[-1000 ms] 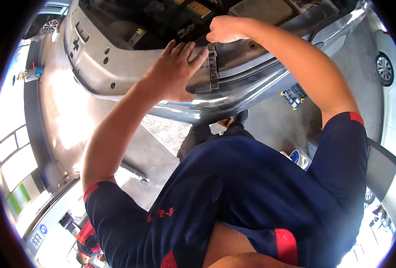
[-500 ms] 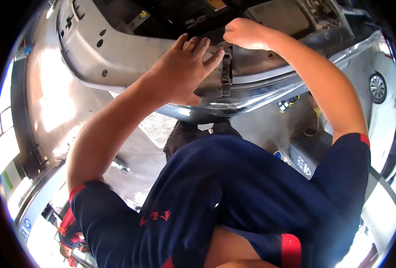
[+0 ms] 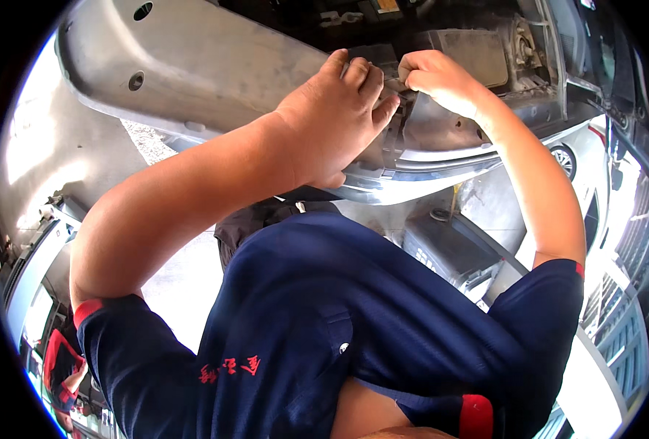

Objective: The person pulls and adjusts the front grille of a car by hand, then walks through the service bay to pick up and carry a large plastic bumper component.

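A long grey plastic cover panel (image 3: 207, 69) with round holes lies along the front of a car's open engine bay (image 3: 317, 36). My left hand (image 3: 339, 113) rests on the right end of that panel, its fingers apart and holding nothing. Just right of it, my right hand (image 3: 438, 79) is closed at the panel's inner edge, thumb and fingers pressed together. Whatever those fingers grip is hidden. A dusty grey front section (image 3: 434, 128) continues under my right wrist. The seam between the two parts is partly covered by my left hand.
The car's shiny bumper edge (image 3: 405, 189) curves just in front of my body. A dark box (image 3: 448, 249) stands on the floor at right, with a white car (image 3: 584, 164) farther off. Another person's red and dark clothing (image 3: 62, 366) shows at lower left.
The view has shifted, so the panel shows larger and farther left. My left hand now covers more of the seam and its clip strip. My right hand remains closed near the inner edge.
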`<act>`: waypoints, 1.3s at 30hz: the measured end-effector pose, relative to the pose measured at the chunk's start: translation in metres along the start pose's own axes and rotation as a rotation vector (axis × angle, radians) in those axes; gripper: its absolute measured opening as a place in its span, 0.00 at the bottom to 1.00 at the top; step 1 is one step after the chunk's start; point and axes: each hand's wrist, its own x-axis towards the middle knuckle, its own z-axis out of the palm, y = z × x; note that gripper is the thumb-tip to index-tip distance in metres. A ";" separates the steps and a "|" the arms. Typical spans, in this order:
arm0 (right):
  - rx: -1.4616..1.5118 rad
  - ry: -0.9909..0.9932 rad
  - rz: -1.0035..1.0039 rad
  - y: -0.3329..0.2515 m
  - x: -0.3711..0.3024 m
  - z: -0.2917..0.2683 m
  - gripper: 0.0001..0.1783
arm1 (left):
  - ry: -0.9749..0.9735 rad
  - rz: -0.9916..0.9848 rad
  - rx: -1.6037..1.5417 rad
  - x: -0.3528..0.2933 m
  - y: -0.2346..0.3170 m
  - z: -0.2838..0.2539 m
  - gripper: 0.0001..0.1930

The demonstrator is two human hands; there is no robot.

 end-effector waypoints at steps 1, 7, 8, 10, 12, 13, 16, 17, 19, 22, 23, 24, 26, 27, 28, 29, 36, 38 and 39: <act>0.021 -0.017 0.034 -0.002 -0.001 -0.001 0.05 | 0.001 0.000 -0.003 0.001 0.000 0.000 0.56; 0.047 -0.044 -0.023 0.005 0.003 -0.003 0.05 | 0.030 0.012 -0.019 0.003 0.000 0.002 0.54; 0.052 -0.042 -0.019 0.005 0.003 -0.003 0.05 | 0.016 -0.001 -0.012 0.003 0.000 0.001 0.54; 0.033 -0.052 -0.026 0.005 0.004 -0.005 0.06 | 0.006 -0.005 -0.006 0.004 -0.001 -0.002 0.54; 0.045 -0.067 -0.028 0.005 0.005 -0.005 0.07 | 0.010 -0.018 -0.027 0.004 -0.001 -0.003 0.53; 0.047 -0.070 -0.032 0.003 0.006 -0.005 0.07 | 0.006 -0.013 -0.028 0.003 -0.001 -0.002 0.53; 0.058 -0.071 -0.049 0.011 0.008 -0.006 0.07 | 0.034 -0.016 -0.025 0.003 0.002 0.000 0.53; 0.061 -0.078 -0.049 0.015 0.009 -0.007 0.07 | 0.050 -0.020 -0.040 0.003 0.002 0.001 0.53; 0.069 -0.080 -0.050 0.014 0.007 -0.005 0.06 | 0.064 -0.019 -0.052 0.003 0.003 0.002 0.53; -0.039 -0.050 0.015 0.006 0.002 -0.004 0.07 | 0.081 -0.011 -0.092 0.003 0.002 0.002 0.53; -0.058 -0.031 0.051 0.002 -0.003 -0.003 0.08 | 0.085 -0.002 -0.099 0.003 0.001 0.002 0.53; -0.077 -0.011 0.089 -0.001 -0.010 -0.002 0.11 | 0.089 0.008 -0.106 0.003 0.002 0.003 0.53; -0.190 0.027 -0.007 -0.006 -0.026 -0.002 0.18 | 0.100 0.018 -0.117 0.003 0.002 0.005 0.53; -0.304 0.057 -0.103 -0.006 -0.035 -0.001 0.25 | 0.109 0.008 -0.129 0.003 0.003 0.005 0.53; -0.304 0.066 -0.105 -0.006 -0.043 0.002 0.25 | 0.117 -0.004 -0.140 0.002 0.003 0.005 0.52; -0.377 0.055 -0.186 -0.005 -0.050 0.004 0.33 | 0.134 0.004 -0.165 0.001 0.003 0.006 0.51; -0.474 -0.024 -0.355 0.001 -0.064 0.004 0.44 | 0.108 -0.002 -0.107 -0.001 0.008 0.007 0.52; -0.497 0.034 -0.450 0.003 -0.059 0.001 0.38 | 0.074 -0.034 -0.106 -0.001 0.009 0.007 0.53; -0.349 -0.117 -0.303 -0.003 -0.056 -0.009 0.35 | 0.075 -0.028 -0.086 -0.002 0.010 0.008 0.53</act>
